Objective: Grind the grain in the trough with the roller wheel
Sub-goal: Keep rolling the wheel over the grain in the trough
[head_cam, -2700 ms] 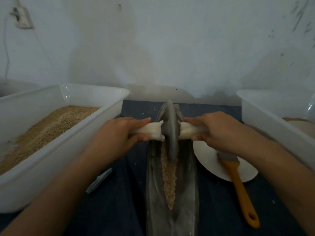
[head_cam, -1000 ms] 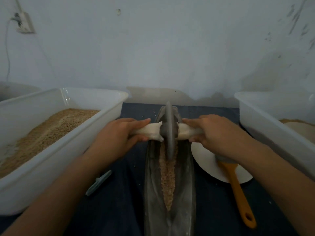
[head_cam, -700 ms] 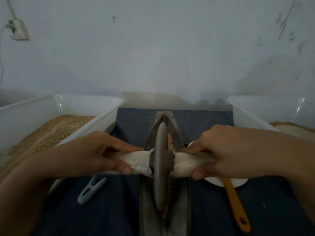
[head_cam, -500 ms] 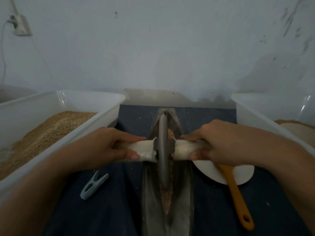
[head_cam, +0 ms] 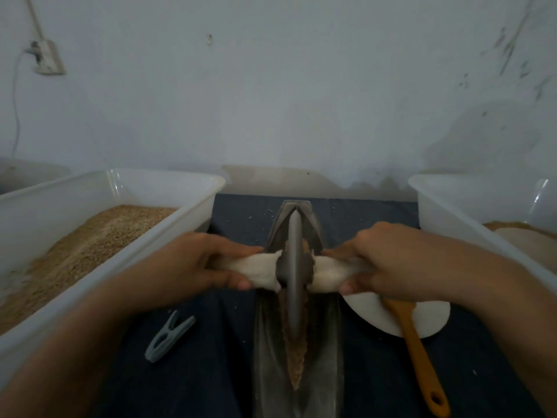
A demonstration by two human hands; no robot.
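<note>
Roller wheel [head_cam: 294, 276] stood further toward 12 o'clock in the trough [head_cam: 327, 342] than before.
Left hand [head_cam: 193, 267] and right hand [head_cam: 388, 263] gripped its cloth-wrapped handles, fingers curled tightly.

Two bare forearms, left hand [head_cam: 193, 263] and right hand [head_cam: 391, 267] ungloved (no sleeves, rings or watch).

I count two tubs [head_cam: 114, 206], one trough [head_cam: 327, 342], one roller wheel [head_cam: 294, 267], one clothespin [head_cam: 168, 336], one brush [head_cam: 419, 351], one plate [head_cam: 428, 321].

Grey roller wheel [head_cam: 294, 276] with white-wrapped handles; tan grain [head_cam: 297, 354]; right of the right hand [head_cam: 388, 267], an orange-handled brush [head_cam: 420, 360]; dark blue worktop [head_cam: 211, 366].
</note>
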